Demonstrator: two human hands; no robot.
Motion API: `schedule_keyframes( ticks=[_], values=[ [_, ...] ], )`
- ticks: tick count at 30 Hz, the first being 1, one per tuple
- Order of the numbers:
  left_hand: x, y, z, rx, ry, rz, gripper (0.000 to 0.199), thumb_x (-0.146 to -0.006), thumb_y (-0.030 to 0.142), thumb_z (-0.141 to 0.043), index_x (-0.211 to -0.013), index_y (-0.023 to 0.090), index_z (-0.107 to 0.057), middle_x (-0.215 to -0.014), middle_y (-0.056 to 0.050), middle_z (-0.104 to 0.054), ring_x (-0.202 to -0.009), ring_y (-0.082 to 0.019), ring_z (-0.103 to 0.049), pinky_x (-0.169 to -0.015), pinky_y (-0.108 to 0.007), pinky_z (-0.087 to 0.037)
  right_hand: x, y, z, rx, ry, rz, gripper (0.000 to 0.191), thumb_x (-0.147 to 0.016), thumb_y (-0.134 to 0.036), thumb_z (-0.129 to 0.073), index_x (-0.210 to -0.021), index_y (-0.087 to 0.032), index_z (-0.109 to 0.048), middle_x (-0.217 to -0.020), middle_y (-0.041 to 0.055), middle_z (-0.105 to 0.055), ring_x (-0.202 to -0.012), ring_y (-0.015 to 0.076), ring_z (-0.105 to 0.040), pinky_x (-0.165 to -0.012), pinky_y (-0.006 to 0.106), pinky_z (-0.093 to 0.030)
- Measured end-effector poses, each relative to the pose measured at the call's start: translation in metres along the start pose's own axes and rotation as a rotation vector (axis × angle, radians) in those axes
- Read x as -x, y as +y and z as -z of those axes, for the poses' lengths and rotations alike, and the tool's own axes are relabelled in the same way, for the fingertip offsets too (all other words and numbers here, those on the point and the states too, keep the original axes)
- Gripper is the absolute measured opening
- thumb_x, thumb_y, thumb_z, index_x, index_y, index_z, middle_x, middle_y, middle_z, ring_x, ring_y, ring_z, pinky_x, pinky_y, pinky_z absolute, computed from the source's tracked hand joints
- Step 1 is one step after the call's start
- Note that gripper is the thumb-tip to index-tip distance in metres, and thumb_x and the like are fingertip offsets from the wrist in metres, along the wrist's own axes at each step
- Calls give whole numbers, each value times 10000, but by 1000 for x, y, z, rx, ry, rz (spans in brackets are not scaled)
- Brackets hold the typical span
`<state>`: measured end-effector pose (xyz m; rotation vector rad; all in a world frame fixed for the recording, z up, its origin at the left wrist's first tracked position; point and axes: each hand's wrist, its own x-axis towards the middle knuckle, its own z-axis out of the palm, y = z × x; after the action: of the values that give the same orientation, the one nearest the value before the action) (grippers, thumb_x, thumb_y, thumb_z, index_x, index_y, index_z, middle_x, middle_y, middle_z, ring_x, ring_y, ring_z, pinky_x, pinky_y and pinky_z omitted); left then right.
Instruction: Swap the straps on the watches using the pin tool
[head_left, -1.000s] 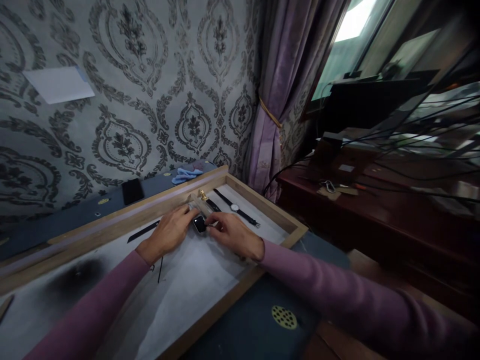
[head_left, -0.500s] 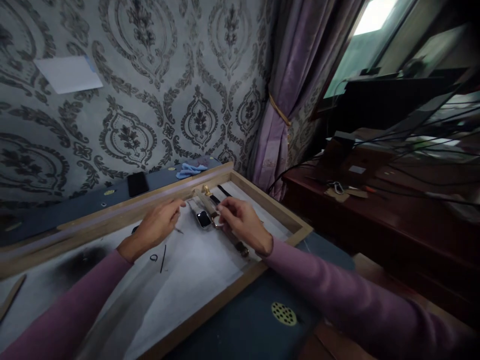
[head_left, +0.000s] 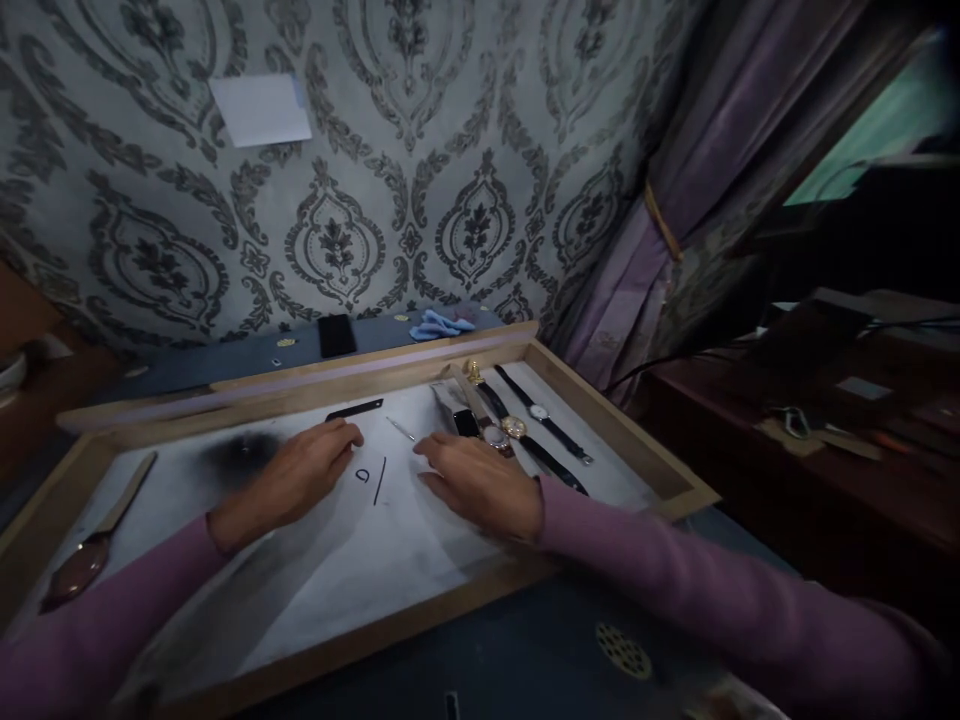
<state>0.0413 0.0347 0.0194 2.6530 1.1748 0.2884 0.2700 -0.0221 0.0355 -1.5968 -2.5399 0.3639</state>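
Observation:
My left hand [head_left: 296, 477] hovers over the left-centre of a shallow wooden tray, its fingers loosely curled, with nothing visible in them. Just beyond it lies a flat black strip [head_left: 361, 408]. My right hand [head_left: 480, 482] has thumb and fingers apart, the fingertips close to the end of a thin metal tool [head_left: 400, 428]; whether they touch is unclear. Between the hands are a small black loop [head_left: 362, 475] and a thin black stick [head_left: 380, 481]. Beyond my right hand are a smartwatch [head_left: 465, 423], partly hidden, and several strap watches, including a gold-cased one [head_left: 514, 427] and a white-dialled one [head_left: 538, 411].
The wooden tray [head_left: 360, 655] has raised sides and a white lining. A brown-faced watch [head_left: 80, 570] lies at its left. Behind the tray are a black phone [head_left: 336, 336] and a blue cloth [head_left: 441, 324]. A dark red desk [head_left: 720, 430] stands at the right.
My view has turned left. My right hand has moved off the watches toward the thin tool and its fingers have spread. More of the watches and the brown-faced watch now show.

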Motion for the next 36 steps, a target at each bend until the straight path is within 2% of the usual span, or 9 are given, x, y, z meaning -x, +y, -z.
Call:
schedule_keyframes(
  ticks=[4,10,17,22,24,26,29,31,36],
  values=[
    [20,18,-10,-94,12,-227,237,-984,200,-368,-1060,179,-591,-1055,-96,-631,-962,-238,-573,-835,-381,-459,-31,-15,-10,257,23,-52,218,-951,-128,-419,-1112,-100,-564,-1108,168,-609,-814,236,-691,-654,325,-510],
    [35,26,-22,-110,-10,-393,267,-998,194,-365,-1187,193,-554,-1246,-99,-607,-1139,-234,-555,-918,-387,-427,-51,-20,-27,308,8,-95,241,-899,-6,-391,-1064,-102,-540,-1054,169,-594,-847,237,-696,-664,306,-517],
    [36,5,-12,-178,28,-281,237,-987,144,-376,-1030,162,-609,-1027,-86,-663,-930,-216,-615,-847,-362,-429,-53,-19,-30,293,-16,-126,301,-890,9,-375,-1083,-141,-551,-1042,136,-617,-872,232,-681,-691,309,-492],
    [37,7,-3,-289,-24,-164,204,-962,118,-417,-915,153,-613,-948,-79,-664,-887,-226,-605,-804,-361,-445,-54,-16,-28,262,-38,-149,251,-913,-30,-384,-1029,-133,-582,-994,130,-651,-851,229,-679,-672,300,-450],
    [33,5,-4,-290,-8,-122,180,-961,136,-432,-945,150,-610,-1016,-95,-662,-957,-250,-604,-837,-390,-454,-55,-15,-27,251,-41,-157,230,-916,-50,-395,-1001,-130,-593,-996,128,-665,-849,230,-678,-666,297,-429],
    [26,0,-9,-276,48,-88,190,-966,173,-444,-1086,140,-589,-1213,-139,-618,-1123,-280,-563,-922,-424,-439,-55,-14,-26,241,-40,-160,211,-905,-58,-415,-970,-129,-602,-999,124,-679,-853,229,-675,-663,294,-406],
    [11,-13,-17,-238,68,15,378,-979,251,-453,-1325,99,-461,-1443,-203,-462,-1356,-308,-401,-1068,-465,-342,-55,-13,-26,223,-29,-157,181,-884,-68,-443,-931,-126,-608,-959,125,-693,-846,223,-666,-653,290,-374],
    [3,-21,-20,-186,18,35,474,-982,335,-455,-1389,97,-407,-1500,-214,-393,-1396,-304,-358,-1093,-469,-325,-55,-12,-26,209,-14,-149,158,-871,-76,-460,-912,-123,-606,-916,125,-696,-822,217,-659,-644,286,-356],
    [6,-30,-17,-192,-19,84,536,-977,457,-434,-1389,115,-422,-1506,-213,-390,-1405,-310,-350,-1116,-540,-275,-54,-5,-30,174,27,-80,154,-855,-82,-450,-858,-140,-593,-826,96,-683,-736,188,-631,-615,271,-325]
  ],
)
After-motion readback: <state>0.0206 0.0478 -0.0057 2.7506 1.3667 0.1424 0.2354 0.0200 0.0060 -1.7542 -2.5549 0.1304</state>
